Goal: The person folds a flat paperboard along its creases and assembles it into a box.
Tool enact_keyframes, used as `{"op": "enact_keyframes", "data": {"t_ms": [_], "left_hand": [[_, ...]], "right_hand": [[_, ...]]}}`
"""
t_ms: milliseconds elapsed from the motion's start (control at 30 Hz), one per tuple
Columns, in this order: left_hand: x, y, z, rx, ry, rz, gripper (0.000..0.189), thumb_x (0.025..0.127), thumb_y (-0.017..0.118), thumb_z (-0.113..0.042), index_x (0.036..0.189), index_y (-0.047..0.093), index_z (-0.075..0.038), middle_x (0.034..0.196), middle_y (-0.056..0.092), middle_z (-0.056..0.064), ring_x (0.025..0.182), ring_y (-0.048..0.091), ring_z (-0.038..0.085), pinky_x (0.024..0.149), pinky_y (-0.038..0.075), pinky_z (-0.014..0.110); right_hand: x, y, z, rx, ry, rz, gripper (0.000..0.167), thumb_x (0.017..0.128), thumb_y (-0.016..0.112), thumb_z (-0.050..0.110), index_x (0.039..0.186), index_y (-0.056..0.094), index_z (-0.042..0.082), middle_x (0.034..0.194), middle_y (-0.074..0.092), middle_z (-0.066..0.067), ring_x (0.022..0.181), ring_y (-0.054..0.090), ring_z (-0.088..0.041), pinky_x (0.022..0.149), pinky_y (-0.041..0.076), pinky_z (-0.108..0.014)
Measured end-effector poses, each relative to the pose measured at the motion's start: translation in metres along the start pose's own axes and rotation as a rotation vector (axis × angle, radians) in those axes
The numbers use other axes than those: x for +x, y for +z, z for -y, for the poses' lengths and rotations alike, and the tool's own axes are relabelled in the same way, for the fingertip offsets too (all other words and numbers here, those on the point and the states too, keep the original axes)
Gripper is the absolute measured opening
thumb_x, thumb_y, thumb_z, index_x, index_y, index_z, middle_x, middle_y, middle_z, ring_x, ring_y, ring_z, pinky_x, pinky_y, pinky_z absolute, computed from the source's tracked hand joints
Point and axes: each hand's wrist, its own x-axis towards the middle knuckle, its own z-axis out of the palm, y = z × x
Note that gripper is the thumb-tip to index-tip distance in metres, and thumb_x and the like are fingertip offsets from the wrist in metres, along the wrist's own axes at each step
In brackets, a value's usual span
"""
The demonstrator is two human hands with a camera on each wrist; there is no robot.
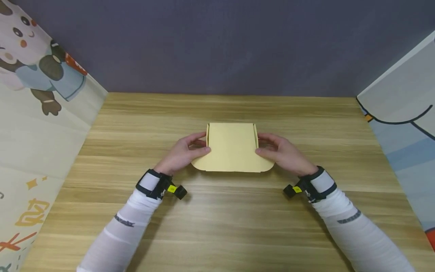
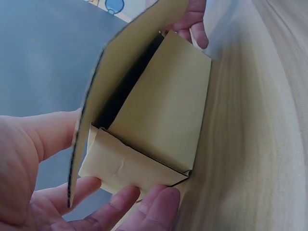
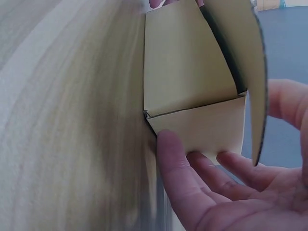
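A small yellowish cardboard box (image 1: pixel 232 145) is between the two hands, over the middle of the table. Its lid (image 2: pixel 130 53) stands partly raised, with a dark gap between it and the front panel (image 2: pixel 166 101). The left hand (image 1: pixel 181 153) holds the box's left end, thumb by the lid and fingers against the side panel (image 2: pixel 122 159). At the opposite end, the right hand (image 1: pixel 287 153) grips in the same way, its fingers on the right side panel (image 3: pixel 199 127). What lies inside the box is hidden.
The wood-grain table (image 1: pixel 231 226) runs up to a dark blue-grey back panel (image 1: pixel 231 45). Printed cartoon panels stand at the left (image 1: pixel 40 132) and right (image 1: pixel 401 87) edges. Each wrist wears a strapped camera.
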Motion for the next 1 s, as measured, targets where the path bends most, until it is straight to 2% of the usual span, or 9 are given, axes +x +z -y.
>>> {"op": "enact_keyframes", "data": {"t_ms": [233,400,567,633,767,833,1000], "left_hand": [[0.0,0.003,0.003,-0.028,0.015,-0.042,0.067,0.085,0.074,-0.039,0.144,0.044,-0.028,0.126,0.058,0.004,0.116,0.059,0.023,0.095,0.051,0.041],[-0.001,0.005,0.002,-0.083,0.048,-0.056,0.061,0.086,0.073,-0.034,0.14,0.048,-0.022,0.13,0.057,0.006,0.12,0.056,0.025,0.099,0.049,0.042],[-0.007,0.003,-0.006,-0.075,0.134,-0.072,0.054,0.09,0.067,-0.039,0.137,0.05,-0.019,0.136,0.053,0.002,0.125,0.051,0.022,0.102,0.046,0.045],[-0.009,0.001,-0.011,-0.068,0.174,-0.086,0.052,0.092,0.064,-0.041,0.136,0.051,-0.017,0.137,0.052,0.001,0.122,0.055,0.024,0.101,0.047,0.047],[-0.014,-0.002,-0.021,-0.117,0.242,-0.088,0.048,0.096,0.059,-0.037,0.136,0.052,-0.011,0.142,0.048,0.004,0.111,0.061,0.036,0.093,0.052,0.05],[-0.015,-0.003,-0.025,-0.131,0.273,-0.088,0.047,0.097,0.059,-0.033,0.137,0.05,-0.009,0.145,0.045,0.005,0.108,0.062,0.042,0.09,0.054,0.05],[-0.018,-0.006,-0.032,-0.084,0.311,-0.115,0.049,0.096,0.06,-0.034,0.138,0.05,-0.012,0.146,0.044,0.004,0.097,0.067,0.041,0.082,0.058,0.043]], "right_hand": [[0.0,0.003,-0.001,-0.018,-0.02,0.005,0.072,0.091,0.064,0.044,0.15,0.033,0.017,0.154,0.034,-0.006,0.128,0.05,-0.03,0.105,0.044,-0.048],[-0.001,0.003,0.0,0.008,-0.015,-0.023,0.071,0.09,0.066,0.044,0.148,0.034,0.019,0.149,0.041,-0.007,0.13,0.048,-0.029,0.105,0.043,-0.049],[-0.005,0.001,0.008,0.046,-0.026,-0.056,0.067,0.09,0.064,0.045,0.146,0.034,0.025,0.145,0.045,-0.007,0.133,0.045,-0.024,0.102,0.045,-0.048],[-0.008,-0.002,0.013,0.073,-0.052,-0.047,0.063,0.093,0.061,0.044,0.146,0.034,0.024,0.145,0.044,-0.008,0.132,0.047,-0.025,0.096,0.051,-0.047],[-0.013,-0.008,0.024,0.135,-0.106,-0.008,0.055,0.1,0.05,0.041,0.146,0.036,0.016,0.146,0.042,-0.01,0.122,0.054,-0.035,0.084,0.057,-0.043],[-0.015,-0.011,0.029,0.136,-0.12,0.0,0.052,0.102,0.045,0.041,0.145,0.037,0.014,0.145,0.042,-0.01,0.116,0.057,-0.037,0.083,0.058,-0.041],[-0.021,-0.016,0.041,0.105,-0.13,-0.003,0.051,0.103,0.041,0.041,0.145,0.038,0.012,0.143,0.043,-0.013,0.109,0.062,-0.036,0.081,0.058,-0.043]]}}
